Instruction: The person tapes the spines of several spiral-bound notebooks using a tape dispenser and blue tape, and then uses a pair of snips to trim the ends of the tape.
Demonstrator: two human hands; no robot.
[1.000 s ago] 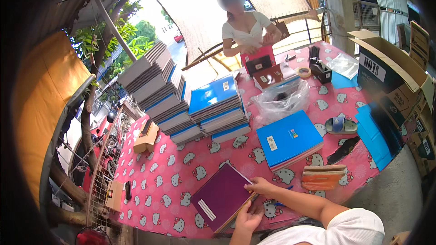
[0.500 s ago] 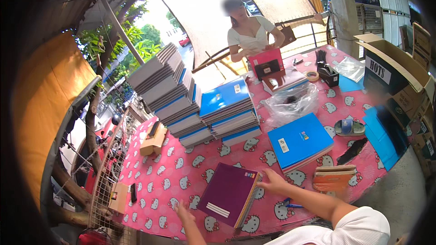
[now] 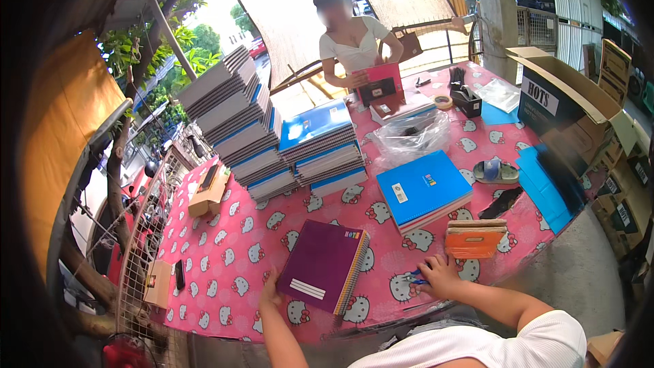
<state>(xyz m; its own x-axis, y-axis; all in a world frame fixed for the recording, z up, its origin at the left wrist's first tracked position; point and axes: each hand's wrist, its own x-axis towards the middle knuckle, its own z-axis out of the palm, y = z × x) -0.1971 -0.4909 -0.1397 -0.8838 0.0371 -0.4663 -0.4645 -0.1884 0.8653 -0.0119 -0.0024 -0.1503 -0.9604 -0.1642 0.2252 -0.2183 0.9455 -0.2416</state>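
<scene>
A purple spiral notebook lies flat on the pink patterned tablecloth in front of me. My left hand touches its near left corner. My right hand rests on the cloth to the right of the notebook, fingers spread over a small blue pen; whether it grips the pen is unclear. A small stack of orange items sits just beyond my right hand. A short pile of blue notebooks lies further back.
Tall leaning stacks of notebooks and a lower stack fill the table's far left. A person across the table holds a red box. A clear plastic bag, tape dispenser, sandal and cardboard boxes lie to the right.
The purple notebook now lies flat. My right hand left its edge and moved right onto the cloth by the pen. My left hand came up to the notebook's near corner.
</scene>
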